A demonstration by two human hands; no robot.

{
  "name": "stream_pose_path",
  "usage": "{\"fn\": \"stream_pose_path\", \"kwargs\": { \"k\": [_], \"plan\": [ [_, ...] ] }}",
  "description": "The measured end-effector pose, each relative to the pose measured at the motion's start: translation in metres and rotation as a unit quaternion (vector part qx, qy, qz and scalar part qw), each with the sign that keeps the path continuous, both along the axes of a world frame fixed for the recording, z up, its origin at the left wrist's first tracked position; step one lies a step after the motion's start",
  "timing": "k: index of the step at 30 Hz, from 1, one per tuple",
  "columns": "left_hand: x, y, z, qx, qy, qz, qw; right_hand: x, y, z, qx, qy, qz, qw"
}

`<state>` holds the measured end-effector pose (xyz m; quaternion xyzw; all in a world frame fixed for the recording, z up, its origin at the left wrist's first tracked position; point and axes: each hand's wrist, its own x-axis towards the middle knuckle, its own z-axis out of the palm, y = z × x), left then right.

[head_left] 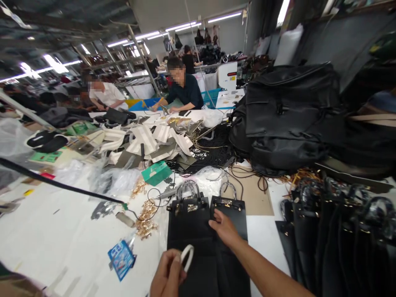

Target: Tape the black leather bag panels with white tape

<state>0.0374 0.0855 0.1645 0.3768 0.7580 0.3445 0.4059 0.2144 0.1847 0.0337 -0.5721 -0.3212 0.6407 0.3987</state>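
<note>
My left hand (168,272) is closed, pinching a white looped strip (187,258) between thumb and fingers. It hovers over the lower part of a black handbag panel (189,227) with plastic-wrapped handles and metal fittings at its top. Beside that panel, to the right, lies a second black handbag panel (236,216) with one wrapped handle. My right hand (225,229) is over the second panel's left edge, its thumb and fingers apart and nothing seen in them. Whether its fingertips touch the panel is hard to tell.
Gold metal fittings (145,222), a blue packet (122,260) and a green box (156,173) lie leftward. A black cable (77,189) crosses there. Black handbag pieces (328,235) stand at right, below large black bags (284,115). Across the table sits a person (185,88).
</note>
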Motion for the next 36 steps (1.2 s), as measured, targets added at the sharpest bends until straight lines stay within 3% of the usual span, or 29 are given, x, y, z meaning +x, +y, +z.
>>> {"fn": "stream_pose_path", "kwargs": {
  "k": [3, 6, 10, 13, 18, 23, 29, 36],
  "plan": [
    [0.027, 0.001, -0.007, -0.014, -0.097, -0.068, 0.993, 0.036, -0.033, 0.018, 0.032, -0.065, 0.020, 0.997],
    [0.053, 0.003, -0.012, -0.007, -0.148, -0.107, 0.983, 0.059, -0.063, 0.053, 0.040, -0.043, 0.079, 0.995],
    [0.077, 0.002, -0.009, 0.009, -0.167, -0.131, 0.977, 0.064, -0.081, 0.096, 0.069, -0.033, 0.113, 0.991],
    [0.085, -0.001, -0.005, 0.010, -0.177, -0.144, 0.974, 0.062, -0.081, 0.111, 0.109, -0.060, 0.142, 0.982],
    [0.082, -0.012, -0.004, -0.006, -0.201, -0.126, 0.971, 0.068, -0.080, 0.121, 0.142, -0.106, 0.219, 0.960],
    [0.079, -0.027, -0.006, -0.025, -0.203, -0.125, 0.971, 0.074, -0.090, 0.117, 0.142, -0.091, 0.258, 0.951],
    [0.080, -0.043, -0.006, -0.017, -0.195, -0.137, 0.971, 0.074, -0.104, 0.112, 0.136, -0.054, 0.235, 0.961],
    [0.087, -0.049, 0.009, 0.010, -0.277, -0.161, 0.947, 0.077, -0.115, 0.130, 0.113, 0.026, 0.180, 0.977]
  ]
}}
